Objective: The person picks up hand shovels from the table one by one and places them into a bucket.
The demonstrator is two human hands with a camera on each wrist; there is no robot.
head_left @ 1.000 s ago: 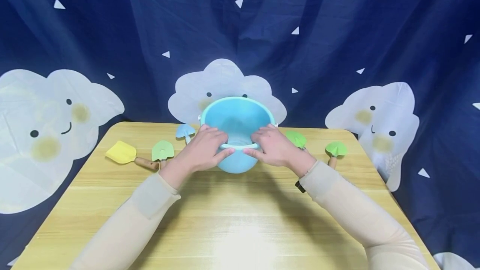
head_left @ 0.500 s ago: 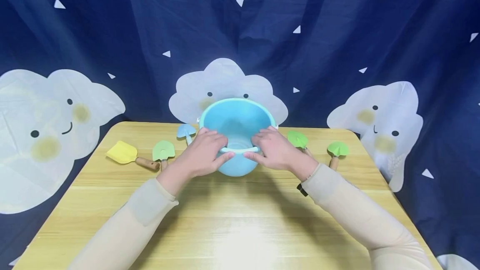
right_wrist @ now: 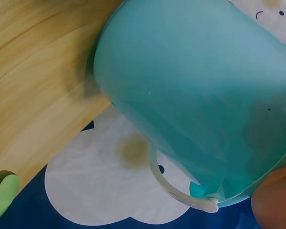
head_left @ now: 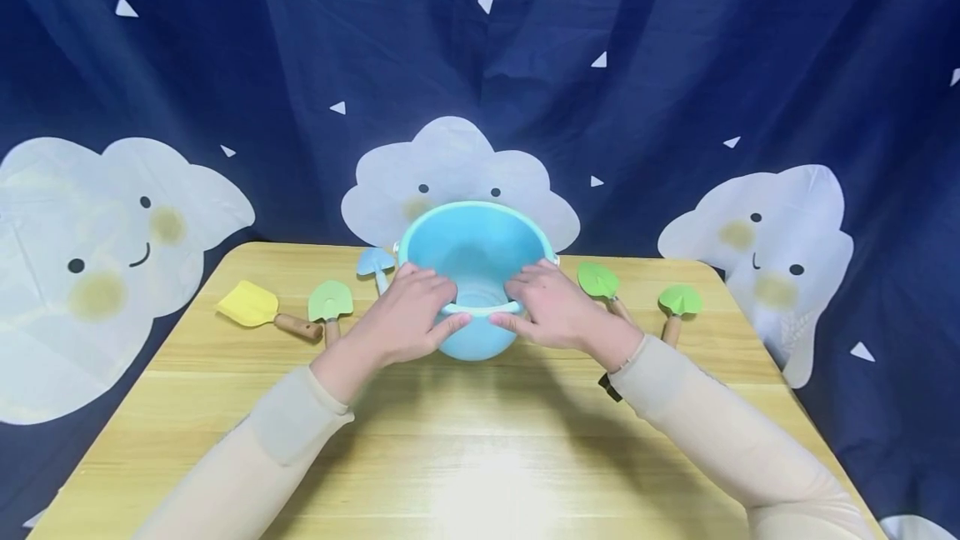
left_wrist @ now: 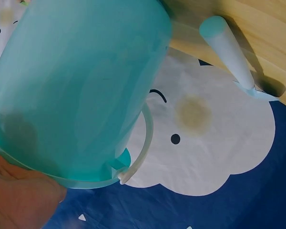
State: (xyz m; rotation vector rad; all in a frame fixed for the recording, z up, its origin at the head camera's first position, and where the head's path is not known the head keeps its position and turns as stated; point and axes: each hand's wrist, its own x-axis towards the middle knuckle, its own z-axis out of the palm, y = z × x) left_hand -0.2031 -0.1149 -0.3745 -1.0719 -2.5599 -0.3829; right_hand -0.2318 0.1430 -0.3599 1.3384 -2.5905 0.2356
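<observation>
A light blue bucket (head_left: 476,244) is at the far middle of the table, its mouth facing up toward me. My left hand (head_left: 405,311) grips the near rim on the left, fingers over the inside and thumb along the outer wall. On the right part of the same rim, my right hand (head_left: 558,311) holds in a matching way. Both wrist views show the smooth bucket wall (left_wrist: 81,86) and the pale carrying handle (right_wrist: 164,183) on its far side. Whether the base touches the table cannot be told.
Left of the bucket lie a yellow shovel (head_left: 247,304), a pale green shovel (head_left: 330,300) and a blue shovel (head_left: 375,262). A green trowel (head_left: 598,279) and another green trowel (head_left: 680,300) lie to the right. Behind the wooden table (head_left: 480,440) hangs a dark blue curtain (head_left: 405,40).
The bucket and both gripping hands have come slightly lower and nearer to me in the head view. The scene has shifted a little to the right. The shovels lie as before.
</observation>
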